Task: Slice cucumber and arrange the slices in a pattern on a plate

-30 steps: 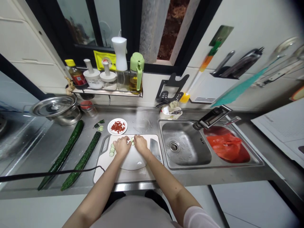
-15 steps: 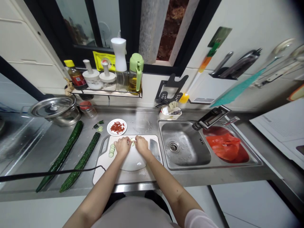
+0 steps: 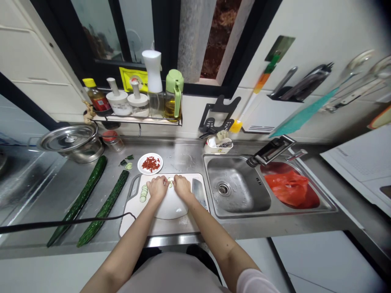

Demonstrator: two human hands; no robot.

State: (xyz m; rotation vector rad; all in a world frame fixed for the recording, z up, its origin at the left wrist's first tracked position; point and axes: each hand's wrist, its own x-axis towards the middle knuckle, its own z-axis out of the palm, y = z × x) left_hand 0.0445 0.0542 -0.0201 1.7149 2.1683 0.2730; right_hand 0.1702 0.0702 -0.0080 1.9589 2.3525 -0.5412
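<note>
Clock positions are read from the cucumber slices (image 3: pixel 170 184) between the hands, with 12 o'clock pointing away from the person. These slices sit at the far edge of a white plate (image 3: pixel 172 208) on the cutting board (image 3: pixel 139 209). The left hand (image 3: pixel 157 188) adjoins them at 9 o'clock, the right hand (image 3: pixel 181 186) at 3 o'clock. Fingers of both hands bend inward; whether either grip is clamped or slightly apart cannot be determined. The paired placement probably steadies small, loose pieces from both sides.

An overlapping row of slices (image 3: pixel 143 193) lies on the board at 8 o'clock, outside the plate, likely to keep it separate. The knife (image 3: pixel 198 189) lies flat at 3 o'clock, seemingly parked to free both hands. On the counter (image 3: pixel 183 150), the dish (image 3: pixel 140 166) of red pieces (image 3: pixel 150 164) stands at 11 o'clock; two whole cucumbers (image 3: pixel 80 197) (image 3: pixel 105 207) lie toward 8 o'clock.
</note>
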